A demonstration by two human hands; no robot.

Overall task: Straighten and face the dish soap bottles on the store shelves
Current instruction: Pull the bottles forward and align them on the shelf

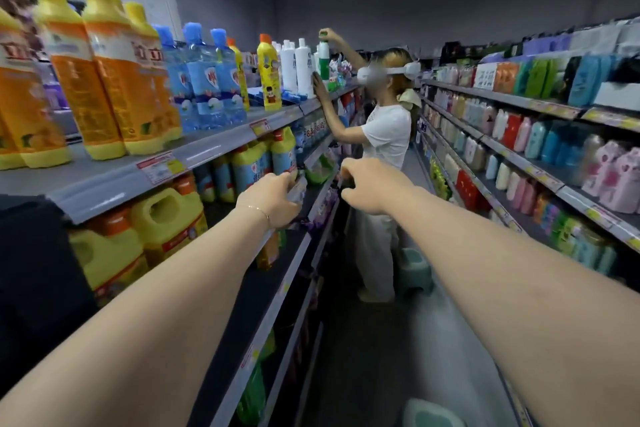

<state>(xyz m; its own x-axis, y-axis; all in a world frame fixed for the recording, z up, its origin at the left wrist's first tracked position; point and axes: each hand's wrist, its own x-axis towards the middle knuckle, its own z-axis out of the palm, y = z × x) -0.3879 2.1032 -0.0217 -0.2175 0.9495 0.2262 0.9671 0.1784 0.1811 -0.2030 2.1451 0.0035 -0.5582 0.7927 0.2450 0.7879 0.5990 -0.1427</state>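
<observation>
Gripping low with the left hand (272, 199), fingers curled round something pale and blurred at the foot of the blue-labelled bottle (283, 158); cannot tell whether bottle base or shelf-edge strip. Curling the right hand (363, 189) just beside, over a dark patch; cannot tell whether holding anything.

Standing upright at the front of the second shelf (263, 288), orange cap up, long axis vertical, blue label turned roughly toward the aisle. Probably midway through facing this row. Next, likely: square the label to the aisle and draw flush with the edge, without knocking the matching bottles (242, 168) close behind.

Further left, yellow jugs (166, 215); overhead, orange bottles (104, 80) and clear blue ones (201, 76). Down the aisle, another person (384, 135) reaching to the top shelf.
</observation>
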